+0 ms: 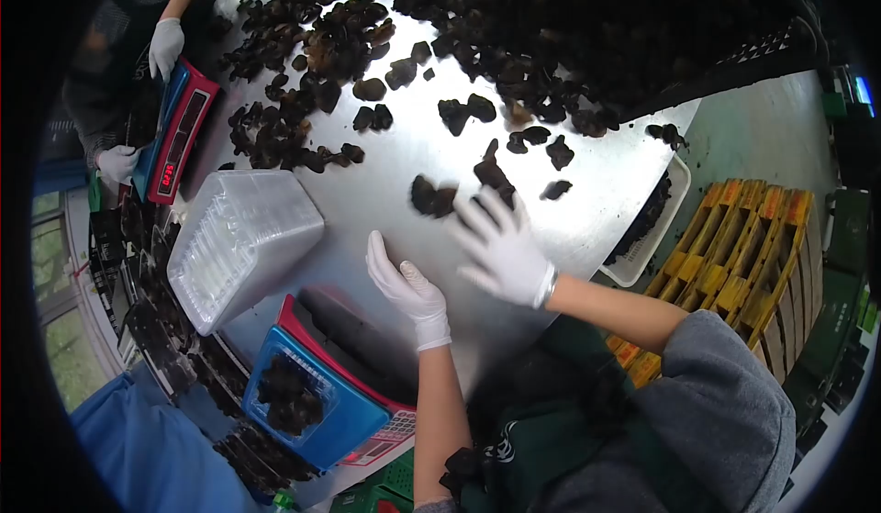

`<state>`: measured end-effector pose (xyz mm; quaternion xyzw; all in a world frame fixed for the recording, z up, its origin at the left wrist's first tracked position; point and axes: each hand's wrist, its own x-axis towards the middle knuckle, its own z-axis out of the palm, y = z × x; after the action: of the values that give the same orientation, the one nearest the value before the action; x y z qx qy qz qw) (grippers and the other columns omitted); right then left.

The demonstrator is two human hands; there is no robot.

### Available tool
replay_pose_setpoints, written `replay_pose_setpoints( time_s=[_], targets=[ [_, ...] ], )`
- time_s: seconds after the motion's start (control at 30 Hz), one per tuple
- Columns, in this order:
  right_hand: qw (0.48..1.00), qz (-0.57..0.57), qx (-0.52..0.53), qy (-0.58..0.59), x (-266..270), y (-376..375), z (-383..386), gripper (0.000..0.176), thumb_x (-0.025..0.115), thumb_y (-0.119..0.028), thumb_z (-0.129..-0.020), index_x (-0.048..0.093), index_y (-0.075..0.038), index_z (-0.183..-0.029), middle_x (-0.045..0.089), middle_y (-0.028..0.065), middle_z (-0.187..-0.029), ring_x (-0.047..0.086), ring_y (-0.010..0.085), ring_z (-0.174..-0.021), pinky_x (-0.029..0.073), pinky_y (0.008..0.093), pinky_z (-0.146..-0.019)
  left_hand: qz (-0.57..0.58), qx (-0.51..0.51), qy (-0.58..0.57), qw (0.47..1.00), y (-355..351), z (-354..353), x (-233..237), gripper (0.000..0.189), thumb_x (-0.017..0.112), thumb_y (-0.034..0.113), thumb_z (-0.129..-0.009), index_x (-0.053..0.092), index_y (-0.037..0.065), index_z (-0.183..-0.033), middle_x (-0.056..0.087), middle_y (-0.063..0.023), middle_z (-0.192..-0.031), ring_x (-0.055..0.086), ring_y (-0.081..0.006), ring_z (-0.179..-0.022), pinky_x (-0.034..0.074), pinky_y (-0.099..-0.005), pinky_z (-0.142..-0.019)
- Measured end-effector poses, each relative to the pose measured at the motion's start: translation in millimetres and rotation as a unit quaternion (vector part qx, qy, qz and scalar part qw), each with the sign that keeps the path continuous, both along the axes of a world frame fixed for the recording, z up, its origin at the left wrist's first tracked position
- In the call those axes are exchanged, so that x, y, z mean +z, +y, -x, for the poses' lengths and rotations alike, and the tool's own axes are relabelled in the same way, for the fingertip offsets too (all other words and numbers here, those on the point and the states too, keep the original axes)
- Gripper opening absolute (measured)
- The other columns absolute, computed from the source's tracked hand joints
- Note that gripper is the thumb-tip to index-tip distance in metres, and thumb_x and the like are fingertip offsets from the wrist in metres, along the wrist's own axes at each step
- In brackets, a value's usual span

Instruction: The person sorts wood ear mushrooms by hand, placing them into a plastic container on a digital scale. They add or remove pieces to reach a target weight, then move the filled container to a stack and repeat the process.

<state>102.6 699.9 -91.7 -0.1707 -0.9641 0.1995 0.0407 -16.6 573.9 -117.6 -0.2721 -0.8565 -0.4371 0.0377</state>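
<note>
Both my hands wear white gloves over a shiny metal table (pixel 367 192). My right hand (pixel 505 251) is open with fingers spread, its fingertips right at a few dark, ruffled pieces that look like wood ear mushrooms (pixel 496 178). Another mushroom clump (pixel 429 198) lies just left of those fingers. My left hand (pixel 410 295) is held palm inward, fingers stretched out, with nothing seen in it. Below and left of it stands a blue and red scale (pixel 353 421), with a clear plastic tray holding a mushroom portion (pixel 290 395) on its plate.
A stack of clear plastic trays (pixel 243 238) stands left of my hands. Mushrooms (pixel 321 54) spread across the far table beside a large dark heap (pixel 569 27). A co-worker's gloved hand (pixel 166 47) is near another scale (pixel 179 137). A white basket (pixel 677 192) and yellow pallets (pixel 725 256) are on the right.
</note>
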Motion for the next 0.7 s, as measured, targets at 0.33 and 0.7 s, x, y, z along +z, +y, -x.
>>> replay_pose_setpoints(
  time_s=[0.33,0.7],
  targets=[
    [0.994,-0.06,-0.09,0.008,-12,66,118,0.055,0.055,-0.044,-0.09,0.053,-0.011,-0.134,0.043,0.0207,-0.142,0.033,0.0435,-0.133,0.021,0.061,-0.11,-0.021,-0.005,0.024,0.999,-2,1,0,0.059,0.034,0.039,-0.104,0.039,-0.007,-0.14,0.043,-0.024,-0.141,0.042,-0.0382,-0.132,0.032,-0.0462,-0.111],
    [0.992,0.111,-0.036,0.054,-5,1,16,0.053,0.057,-0.037,-0.092,0.05,-0.009,-0.137,0.04,0.0238,-0.143,0.032,0.0435,-0.137,0.026,0.0583,-0.112,-0.06,0.017,0.0,0.998,0,1,1,0.076,0.033,0.055,-0.101,0.035,-0.008,-0.142,0.038,-0.0279,-0.143,0.039,-0.0417,-0.134,0.032,-0.0507,-0.11]
  ],
)
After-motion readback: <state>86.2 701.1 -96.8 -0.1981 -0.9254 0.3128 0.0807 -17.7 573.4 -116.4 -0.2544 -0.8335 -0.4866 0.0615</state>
